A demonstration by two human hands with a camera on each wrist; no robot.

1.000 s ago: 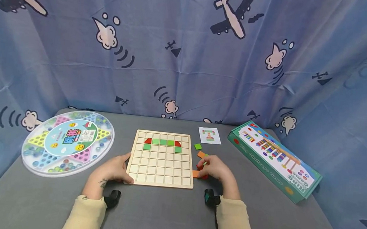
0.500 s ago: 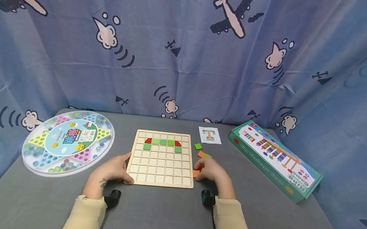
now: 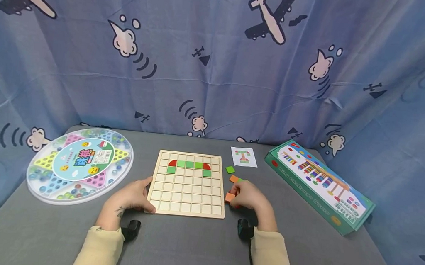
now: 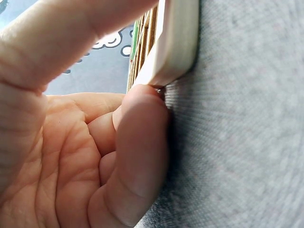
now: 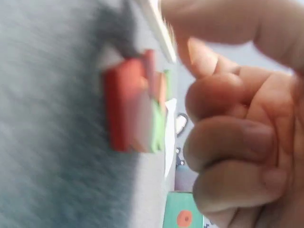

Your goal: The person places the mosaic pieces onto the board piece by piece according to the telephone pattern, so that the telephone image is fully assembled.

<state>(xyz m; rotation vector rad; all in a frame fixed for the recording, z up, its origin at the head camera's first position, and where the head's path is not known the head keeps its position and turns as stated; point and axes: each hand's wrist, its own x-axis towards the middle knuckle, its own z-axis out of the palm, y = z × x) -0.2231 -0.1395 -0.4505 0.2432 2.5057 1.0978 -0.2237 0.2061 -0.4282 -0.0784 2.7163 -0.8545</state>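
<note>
A wooden grid board (image 3: pixel 187 193) lies flat on the table. Its upper cells hold a row of green square tiles (image 3: pixel 189 164) between two red rounded tiles (image 3: pixel 172 163), with a green tile below each end. My left hand (image 3: pixel 130 196) grips the board's near-left corner; in the left wrist view its thumb (image 4: pixel 142 128) presses the corner. Just right of the board, my right hand (image 3: pixel 249 195) pinches an orange square tile (image 3: pixel 230 197) by its edge. Loose red tiles (image 5: pixel 121 107) and a green one (image 5: pixel 156 126) lie below that hand, blurred in the right wrist view.
A pattern card (image 3: pixel 244 156) lies beyond the loose tiles, near a green tile (image 3: pixel 230 169) and an orange tile (image 3: pixel 234 178). A round marble board game (image 3: pixel 34 185) sits at left. On the right lies a green game box (image 3: pixel 304 198). A printed curtain (image 3: pixel 225 67) hangs behind.
My right hand moved slightly left to the orange tile, then back right, and the tile has shifted up and away from the board's edge. My left hand stays on the board.
</note>
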